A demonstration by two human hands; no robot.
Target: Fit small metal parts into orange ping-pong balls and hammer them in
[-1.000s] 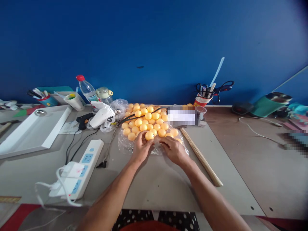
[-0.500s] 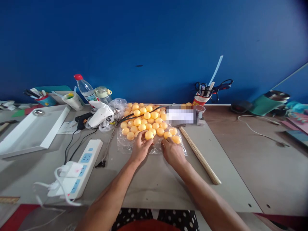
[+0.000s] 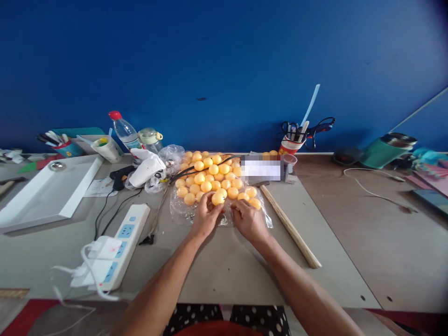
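Note:
A clear plastic bag (image 3: 182, 211) full of orange ping-pong balls (image 3: 206, 175) lies on the grey table, straight ahead. My left hand (image 3: 205, 218) rests at the bag's near edge, its thumb and fingers closed round one orange ball (image 3: 217, 198). My right hand (image 3: 248, 220) sits just to the right, fingers curled and pinching the bag's plastic near its front edge. Both hands almost touch each other.
A wooden stick (image 3: 290, 228) lies to the right of the bag. A white power strip (image 3: 115, 245) with plugs and cables sits at the left, a white tray (image 3: 45, 191) further left. A glue gun (image 3: 149, 169), bottle (image 3: 124, 130), cups and a scissors holder (image 3: 292, 142) line the blue wall.
My right hand has slid left along the bag's front edge toward my left hand and curled its fingers tighter. My left hand has kept the ball.

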